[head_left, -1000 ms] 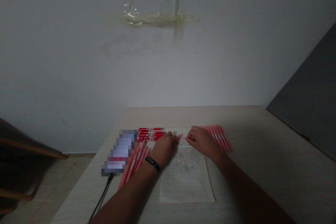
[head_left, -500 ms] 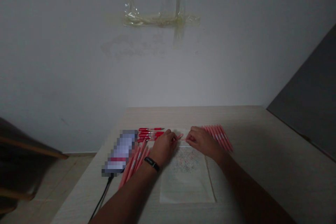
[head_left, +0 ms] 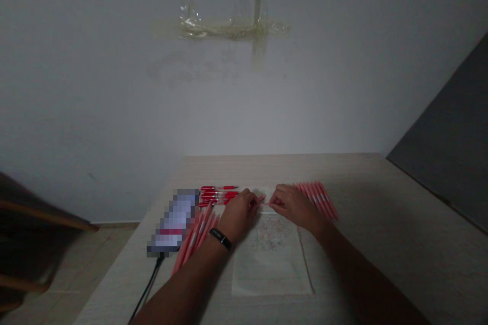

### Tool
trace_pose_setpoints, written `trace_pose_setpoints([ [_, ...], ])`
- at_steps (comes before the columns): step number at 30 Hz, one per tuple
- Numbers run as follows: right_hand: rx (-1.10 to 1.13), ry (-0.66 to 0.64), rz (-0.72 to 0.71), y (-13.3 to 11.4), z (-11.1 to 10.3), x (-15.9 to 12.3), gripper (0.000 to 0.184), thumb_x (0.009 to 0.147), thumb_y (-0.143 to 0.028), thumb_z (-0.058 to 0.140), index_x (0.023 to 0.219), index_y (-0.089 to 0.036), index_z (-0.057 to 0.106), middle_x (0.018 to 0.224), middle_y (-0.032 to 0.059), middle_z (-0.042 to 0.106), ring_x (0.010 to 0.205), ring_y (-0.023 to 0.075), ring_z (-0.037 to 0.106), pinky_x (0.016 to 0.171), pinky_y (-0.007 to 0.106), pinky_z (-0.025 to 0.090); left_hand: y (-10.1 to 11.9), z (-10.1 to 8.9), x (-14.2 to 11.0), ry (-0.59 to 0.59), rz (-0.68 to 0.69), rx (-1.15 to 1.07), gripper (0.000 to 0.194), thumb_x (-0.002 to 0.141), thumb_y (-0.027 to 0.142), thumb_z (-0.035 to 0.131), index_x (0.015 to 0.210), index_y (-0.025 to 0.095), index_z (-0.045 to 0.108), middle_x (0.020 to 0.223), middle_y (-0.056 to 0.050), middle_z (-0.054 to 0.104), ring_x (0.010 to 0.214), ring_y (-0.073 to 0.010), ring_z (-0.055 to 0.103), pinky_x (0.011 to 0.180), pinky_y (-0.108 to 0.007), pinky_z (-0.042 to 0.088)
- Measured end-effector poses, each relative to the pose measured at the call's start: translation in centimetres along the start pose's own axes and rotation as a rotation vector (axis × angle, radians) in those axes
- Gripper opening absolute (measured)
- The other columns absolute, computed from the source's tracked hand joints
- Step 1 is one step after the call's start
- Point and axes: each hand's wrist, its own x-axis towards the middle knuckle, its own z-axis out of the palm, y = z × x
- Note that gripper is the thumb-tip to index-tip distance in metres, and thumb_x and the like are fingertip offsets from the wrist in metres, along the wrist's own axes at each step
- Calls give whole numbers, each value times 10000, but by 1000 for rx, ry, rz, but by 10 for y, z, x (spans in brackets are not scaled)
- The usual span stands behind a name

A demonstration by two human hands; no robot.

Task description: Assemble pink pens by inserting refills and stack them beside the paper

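Wood-grain table [head_left: 343, 172] bears a paper sheet [head_left: 272, 277]; over its far end, the left hand [head_left: 239, 213] pinches a pink pen part [head_left: 262, 197] while the right hand [head_left: 292, 204], beside lined-up pink pens [head_left: 322, 199], pinches a tiny pinkish piece [head_left: 267, 204].

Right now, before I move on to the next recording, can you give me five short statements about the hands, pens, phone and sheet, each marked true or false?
1. The left hand pinches a pink piece. True.
2. The right hand holds the phone. False: the phone lies on the table, left of both hands.
3. The pink pens beside the right hand lie in a row. True.
4. The sheet is blank all over. False: it bears scribbled marks near its far end.
5. A black band is on the left wrist. True.
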Motion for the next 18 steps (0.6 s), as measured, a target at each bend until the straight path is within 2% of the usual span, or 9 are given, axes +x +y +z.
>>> trace_pose_setpoints([
  [9, 252, 31, 60, -6, 12, 0, 38, 931, -204, 629, 911, -187, 657, 907, 22, 697, 860, 160, 633, 774, 258, 453, -1, 2, -1, 17, -15, -50, 120, 915, 201, 551, 915, 192, 671, 920, -52, 701, 823, -171, 636, 712, -252, 428],
  [13, 386, 39, 82, -7, 15, 0, 78, 930, -217, 622, 988, -193, 668, 979, 36, 714, 877, 159, 655, 791, 261, 487, 2, -1, -2, 21, -27, -38, 122, 914, 207, 551, 903, 191, 671, 910, -52, 709, 808, -174, 637, 700, -259, 421],
  [18, 442, 70, 107, -7, 17, 0, 141, 896, -175, 638, 1026, -195, 688, 954, 33, 718, 812, 145, 656, 743, 246, 496, 3, -1, -1, 15, -17, -64, 114, 899, 181, 557, 897, 183, 672, 891, -52, 709, 795, -168, 635, 693, -251, 415],
])
